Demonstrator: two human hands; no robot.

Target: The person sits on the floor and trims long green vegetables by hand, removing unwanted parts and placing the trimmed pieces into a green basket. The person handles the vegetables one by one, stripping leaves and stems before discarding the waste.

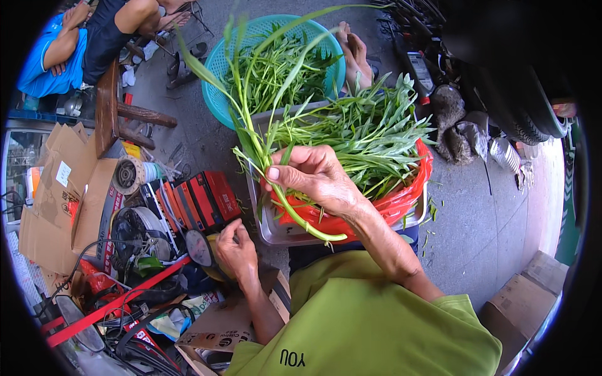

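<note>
Clearly the right hand [313,178] has the work: thumb and fingers pinched shut on a long green stalk [251,119], gripped low on its length, just above the tray [266,229]. The stalk's long axis runs from a pale cut end near the tray's near edge, curving up through the pinch, then away toward the teal basket [216,69], leaf tips fanning past the basket's rim. Loose greens [370,128] lie heaped on a red bag [401,203] in the tray, directly right of and behind the pinching hand, touching distance. More greens fill the basket beyond. The left hand [235,247] sits lower and to the left, well apart from the stalk, fingers curled around the edge of a dark round object I cannot identify; grip looks closed. Nearer hand to heap and stalk: the right, plainly. Boxes [194,200], red and black, stand left of the tray among cluttered tools. Another person sits far left, beyond a wooden stool [113,106].
</note>
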